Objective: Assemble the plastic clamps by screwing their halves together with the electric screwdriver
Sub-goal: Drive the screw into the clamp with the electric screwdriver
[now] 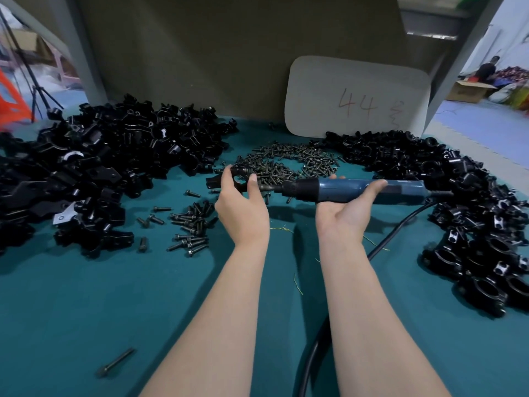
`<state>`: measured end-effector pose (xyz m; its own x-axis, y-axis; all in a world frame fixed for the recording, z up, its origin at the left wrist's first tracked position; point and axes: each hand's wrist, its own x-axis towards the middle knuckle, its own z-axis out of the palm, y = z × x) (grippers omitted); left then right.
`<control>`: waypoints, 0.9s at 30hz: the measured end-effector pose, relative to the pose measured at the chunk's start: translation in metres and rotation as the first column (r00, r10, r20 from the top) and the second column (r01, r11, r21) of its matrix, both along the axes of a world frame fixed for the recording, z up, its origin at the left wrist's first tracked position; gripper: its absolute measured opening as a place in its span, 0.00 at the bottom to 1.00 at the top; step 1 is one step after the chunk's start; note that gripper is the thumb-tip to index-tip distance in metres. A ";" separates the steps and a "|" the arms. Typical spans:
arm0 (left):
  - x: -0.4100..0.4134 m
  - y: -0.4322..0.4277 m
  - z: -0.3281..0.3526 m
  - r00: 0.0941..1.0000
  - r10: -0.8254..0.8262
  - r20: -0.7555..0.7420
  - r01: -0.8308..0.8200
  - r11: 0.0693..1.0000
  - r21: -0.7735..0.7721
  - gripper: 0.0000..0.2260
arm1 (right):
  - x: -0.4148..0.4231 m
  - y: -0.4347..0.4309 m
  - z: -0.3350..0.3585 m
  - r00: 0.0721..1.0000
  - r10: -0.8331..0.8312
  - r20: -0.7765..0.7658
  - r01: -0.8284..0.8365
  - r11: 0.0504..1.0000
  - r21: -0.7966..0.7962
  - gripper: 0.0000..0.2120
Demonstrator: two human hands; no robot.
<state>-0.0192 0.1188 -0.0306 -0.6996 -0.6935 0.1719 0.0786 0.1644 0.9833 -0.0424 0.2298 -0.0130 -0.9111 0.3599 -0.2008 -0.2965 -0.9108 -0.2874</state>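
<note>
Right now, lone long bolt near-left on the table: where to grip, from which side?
Pinch the long bolt mid-shank from straight above, fingers across its axis. It lies flat on the teal table, alone, head toward the near-left, both flanks free, so a top-down pinch looks cleanest.

Your teal worktop [86, 310] carries black clamp parts [100, 161] heaped at its left edge, screws [289, 161] mid-back, and clamps [458, 210] along its right edge.
</note>
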 end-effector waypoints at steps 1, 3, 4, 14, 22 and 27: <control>-0.001 0.000 0.000 1.000 0.000 0.002 0.000 1.000 0.000 0.22 | 0.000 0.000 0.000 1.000 -0.003 0.003 0.003 1.000 0.000 0.18; -0.001 0.000 0.000 1.000 -0.007 0.007 0.007 1.000 -0.003 0.22 | 0.000 0.000 0.000 1.000 -0.004 0.000 0.004 1.000 -0.007 0.18; -0.001 -0.001 0.000 1.000 -0.010 0.012 0.010 1.000 -0.006 0.21 | 0.000 0.000 0.000 1.000 -0.003 -0.003 0.003 1.000 -0.013 0.18; 0.000 0.001 0.002 1.000 -0.012 0.027 0.013 0.998 -0.056 0.21 | -0.001 0.000 -0.002 1.000 -0.006 0.024 0.006 1.000 -0.017 0.19; 0.001 0.004 0.000 1.000 -0.001 0.011 0.002 0.997 -0.081 0.20 | 0.002 0.000 -0.002 0.998 -0.002 0.057 0.002 1.000 -0.011 0.18; 0.000 0.005 -0.001 1.000 0.006 0.031 -0.003 0.996 -0.091 0.20 | 0.002 -0.001 -0.002 0.999 -0.002 0.053 0.003 1.000 -0.020 0.17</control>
<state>-0.0192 0.1243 -0.0318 -0.7028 -0.6788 0.2128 0.0474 0.2538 0.9661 -0.0402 0.2286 -0.0148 -0.8981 0.3574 -0.2563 -0.2832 -0.9158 -0.2848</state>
